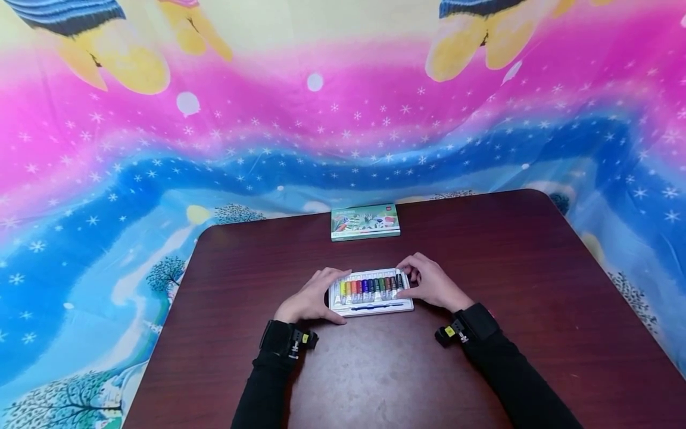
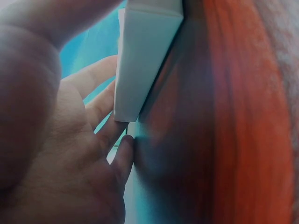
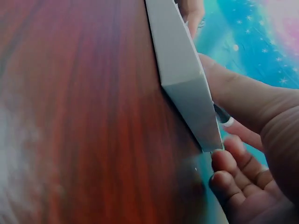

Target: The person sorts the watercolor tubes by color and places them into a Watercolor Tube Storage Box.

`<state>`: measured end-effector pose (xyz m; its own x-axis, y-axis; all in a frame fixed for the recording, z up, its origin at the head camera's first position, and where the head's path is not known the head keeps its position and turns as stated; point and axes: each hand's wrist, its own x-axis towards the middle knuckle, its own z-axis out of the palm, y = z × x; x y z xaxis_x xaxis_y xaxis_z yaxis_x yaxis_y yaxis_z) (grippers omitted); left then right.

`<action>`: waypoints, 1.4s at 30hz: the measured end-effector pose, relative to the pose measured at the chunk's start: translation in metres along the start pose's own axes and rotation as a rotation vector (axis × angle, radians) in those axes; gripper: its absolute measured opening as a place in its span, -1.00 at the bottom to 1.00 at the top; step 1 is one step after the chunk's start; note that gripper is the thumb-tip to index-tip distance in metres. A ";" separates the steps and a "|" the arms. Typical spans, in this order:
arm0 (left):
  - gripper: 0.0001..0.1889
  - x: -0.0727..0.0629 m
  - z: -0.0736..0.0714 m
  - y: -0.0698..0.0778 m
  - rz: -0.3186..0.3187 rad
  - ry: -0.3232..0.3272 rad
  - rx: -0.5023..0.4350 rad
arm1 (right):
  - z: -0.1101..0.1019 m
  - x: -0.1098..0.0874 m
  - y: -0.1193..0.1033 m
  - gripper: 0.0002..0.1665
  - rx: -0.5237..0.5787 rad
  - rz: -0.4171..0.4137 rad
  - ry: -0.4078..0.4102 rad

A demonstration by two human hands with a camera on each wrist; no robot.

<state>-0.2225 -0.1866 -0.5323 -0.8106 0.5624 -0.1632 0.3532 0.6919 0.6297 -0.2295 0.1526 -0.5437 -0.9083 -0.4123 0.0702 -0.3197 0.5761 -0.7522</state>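
Observation:
A white tray [image 1: 370,311] of small paint tubes [image 1: 361,289] in several colours lies on the table, with a thin dark-blue paintbrush [image 1: 377,307] along its front. My left hand [image 1: 311,298] grips the tray's left end, thumb at the front corner and fingers at the back one. In the left wrist view the tray's white side [image 2: 145,60] stands between thumb and fingers. At the right end, thumb and forefinger of my right hand [image 1: 431,283] pinch the black paint tube [image 1: 399,281] by its two ends; its white tip shows in the right wrist view. The other right fingers curl beside the tray.
A green illustrated box [image 1: 365,222] lies behind the tray at the far edge of the dark red-brown table [image 1: 509,268]. A patterned pink and blue cloth [image 1: 343,131] hangs close behind the table and along its sides.

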 end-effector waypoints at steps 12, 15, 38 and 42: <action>0.15 0.000 0.001 -0.001 0.005 0.002 -0.004 | -0.008 -0.005 -0.012 -0.34 -0.276 -0.032 -0.035; 0.16 0.000 0.002 -0.001 0.006 -0.001 -0.002 | -0.010 -0.007 -0.016 -0.31 -0.331 -0.060 -0.051; 0.16 0.000 0.000 -0.001 -0.004 0.009 0.007 | -0.010 -0.008 -0.029 -0.39 -0.682 -0.187 -0.062; 0.15 0.000 0.000 0.001 0.004 0.006 0.001 | -0.014 -0.009 -0.025 -0.37 -0.585 -0.158 -0.097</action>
<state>-0.2220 -0.1857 -0.5315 -0.8121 0.5623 -0.1560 0.3571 0.6903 0.6292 -0.2168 0.1522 -0.5168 -0.8182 -0.5705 0.0712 -0.5682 0.7836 -0.2512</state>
